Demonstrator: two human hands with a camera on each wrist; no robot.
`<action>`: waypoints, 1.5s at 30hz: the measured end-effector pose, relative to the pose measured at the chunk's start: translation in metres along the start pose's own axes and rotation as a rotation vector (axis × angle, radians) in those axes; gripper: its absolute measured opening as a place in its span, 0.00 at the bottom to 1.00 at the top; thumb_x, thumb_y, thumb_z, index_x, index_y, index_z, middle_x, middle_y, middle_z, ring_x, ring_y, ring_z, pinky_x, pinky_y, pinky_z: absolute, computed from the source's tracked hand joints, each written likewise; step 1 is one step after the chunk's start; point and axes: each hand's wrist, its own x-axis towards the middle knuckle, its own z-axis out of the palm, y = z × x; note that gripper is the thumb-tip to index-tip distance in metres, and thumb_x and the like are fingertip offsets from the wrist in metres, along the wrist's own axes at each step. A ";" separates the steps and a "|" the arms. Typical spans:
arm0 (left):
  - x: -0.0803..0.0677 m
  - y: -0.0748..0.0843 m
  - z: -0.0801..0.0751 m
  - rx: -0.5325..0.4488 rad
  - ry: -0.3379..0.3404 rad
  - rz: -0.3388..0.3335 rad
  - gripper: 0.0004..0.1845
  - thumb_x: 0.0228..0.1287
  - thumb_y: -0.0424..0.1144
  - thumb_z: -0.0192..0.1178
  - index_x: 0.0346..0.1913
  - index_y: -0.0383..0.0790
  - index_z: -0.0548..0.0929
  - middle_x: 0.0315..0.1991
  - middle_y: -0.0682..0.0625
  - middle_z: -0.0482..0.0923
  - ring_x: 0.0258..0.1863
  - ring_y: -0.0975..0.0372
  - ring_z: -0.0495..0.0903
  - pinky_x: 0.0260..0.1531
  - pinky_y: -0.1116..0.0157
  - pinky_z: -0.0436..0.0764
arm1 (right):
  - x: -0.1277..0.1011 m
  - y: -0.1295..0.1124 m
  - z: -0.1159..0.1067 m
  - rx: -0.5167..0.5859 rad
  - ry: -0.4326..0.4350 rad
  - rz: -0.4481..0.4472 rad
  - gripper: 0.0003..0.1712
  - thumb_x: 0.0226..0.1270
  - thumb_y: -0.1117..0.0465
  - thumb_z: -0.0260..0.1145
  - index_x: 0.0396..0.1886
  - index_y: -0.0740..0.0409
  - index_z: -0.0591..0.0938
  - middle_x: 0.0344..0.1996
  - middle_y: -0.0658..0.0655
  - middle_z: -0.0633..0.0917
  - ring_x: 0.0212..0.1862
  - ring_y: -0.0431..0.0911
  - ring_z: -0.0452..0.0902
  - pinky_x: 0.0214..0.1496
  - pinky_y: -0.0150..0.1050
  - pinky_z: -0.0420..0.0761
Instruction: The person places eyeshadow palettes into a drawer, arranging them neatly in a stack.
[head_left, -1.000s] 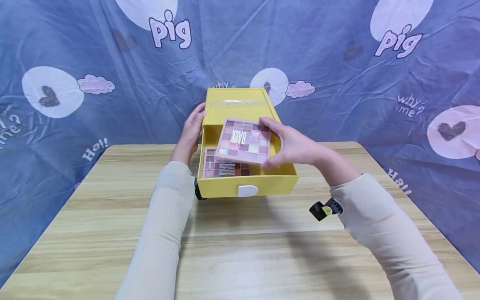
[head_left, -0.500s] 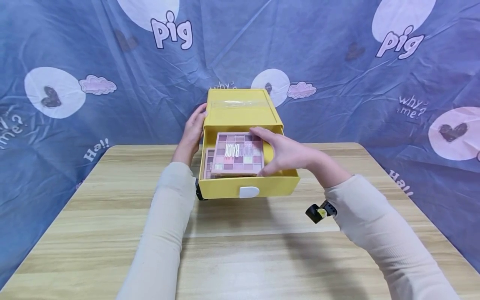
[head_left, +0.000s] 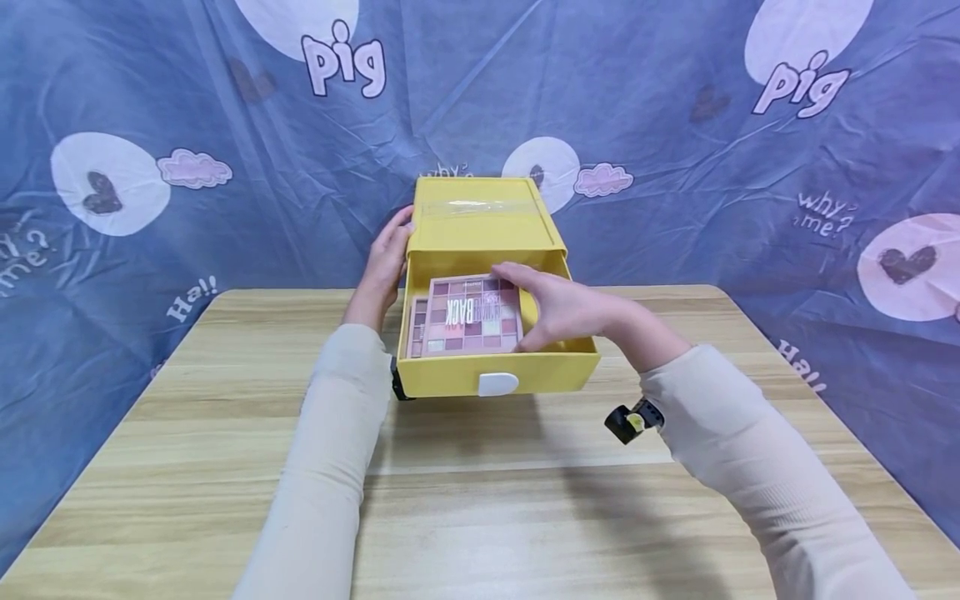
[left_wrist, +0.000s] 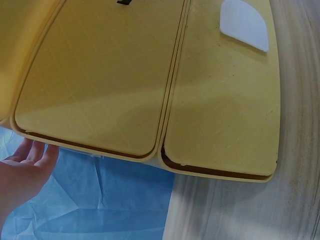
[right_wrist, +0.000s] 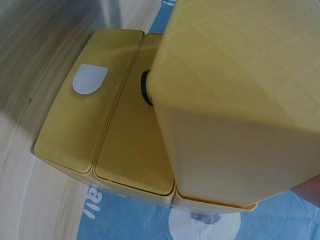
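Observation:
A yellow drawer cabinet (head_left: 480, 212) stands at the back of the table, its top drawer (head_left: 438, 379) pulled out. Inside the drawer, a pink eyeshadow palette (head_left: 472, 317) lies over a second eyeshadow palette (head_left: 416, 327), which shows only along its left side. My right hand (head_left: 562, 308) grips the upper palette at its right side, thumb at the near edge and fingers at the far edge. In the right wrist view, the drawer hides most of that hand. My left hand (head_left: 386, 258) rests against the cabinet's left side; its fingertips touch the cabinet edge in the left wrist view.
Two lower drawers show in the right wrist view, the bottom one with a white tab (right_wrist: 90, 79) and the middle one with a dark handle (right_wrist: 145, 87). The wooden table (head_left: 480, 517) extends toward me. A blue printed cloth (head_left: 645, 75) hangs behind.
My right hand has lowered the upper palette from a tilt above the drawer down into it, slightly leftward, over the other palette. My left hand stays on the cabinet.

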 end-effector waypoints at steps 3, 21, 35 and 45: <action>0.000 0.000 0.000 0.002 -0.003 -0.001 0.21 0.61 0.39 0.47 0.59 0.45 0.67 0.49 0.46 0.70 0.33 0.65 0.71 0.30 0.72 0.68 | 0.001 0.000 0.001 -0.002 -0.008 -0.009 0.54 0.36 0.63 0.72 0.63 0.68 0.52 0.59 0.59 0.60 0.58 0.47 0.54 0.59 0.41 0.52; -0.001 0.000 0.000 -0.002 0.004 -0.004 0.22 0.61 0.39 0.47 0.59 0.45 0.67 0.48 0.46 0.70 0.31 0.66 0.71 0.28 0.74 0.68 | 0.012 0.002 0.011 -0.106 -0.058 -0.093 0.49 0.39 0.60 0.72 0.60 0.71 0.56 0.56 0.62 0.62 0.56 0.49 0.57 0.58 0.41 0.55; 0.000 0.001 0.001 0.000 0.003 -0.010 0.22 0.61 0.39 0.47 0.59 0.46 0.67 0.51 0.47 0.69 0.36 0.64 0.71 0.33 0.71 0.69 | 0.014 -0.001 0.012 -0.137 -0.096 -0.061 0.50 0.42 0.62 0.70 0.62 0.70 0.53 0.61 0.65 0.55 0.61 0.51 0.50 0.60 0.42 0.52; -0.001 0.000 0.001 0.001 0.010 -0.013 0.22 0.61 0.40 0.48 0.59 0.47 0.67 0.50 0.47 0.70 0.33 0.65 0.71 0.30 0.72 0.68 | 0.012 -0.003 0.012 -0.099 -0.115 -0.056 0.49 0.44 0.65 0.69 0.63 0.69 0.51 0.62 0.65 0.51 0.63 0.51 0.42 0.60 0.42 0.50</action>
